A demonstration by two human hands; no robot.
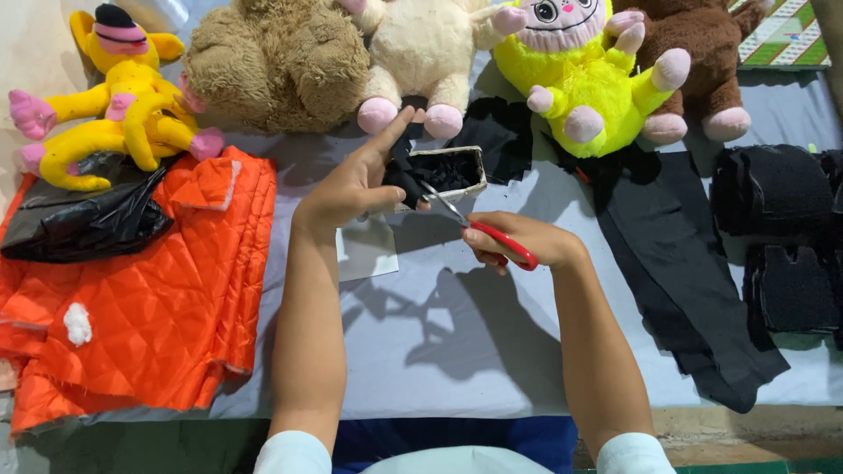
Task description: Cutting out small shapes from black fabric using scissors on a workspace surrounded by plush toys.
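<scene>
Left hand [356, 186]: I see it raised at centre frame, thumb and fingers pinched shut on a small black fabric piece [406, 175], forefinger pointing up and away. Held off the table so the blades can reach its edge, I judge.

Right hand [518, 241]: just right of centre, fingers curled closed through the red handles of the scissors [474, 226]. The blades angle up-left toward the pinched piece, the tips at or just beside it (I cannot tell if they bite the cloth yet).

Black fabric piece: centre of frame, just in front of a small open box [452, 168] that holds more black scraps; the box sits right behind the cutting spot, likely so scraps are within easy reach.

Table [457, 351]: covered in grey cloth, the bare middle taken up by both forearms and their shadows.

Upper frame: a row of plush toys along the far edge, among them a yellow toy with pink paws [110, 114] at upper left, a tan bear [277, 61], and a bright yellow-green toy [580, 79].

Left side: an orange quilted fabric [167, 298] spread flat, with a black plastic bag [83, 219] lying on its upper part.

Right side: a long strip of black cloth [676, 272], and stacked black cut pieces [777, 189] at the frame's right edge, well apart from the hands.
</scene>
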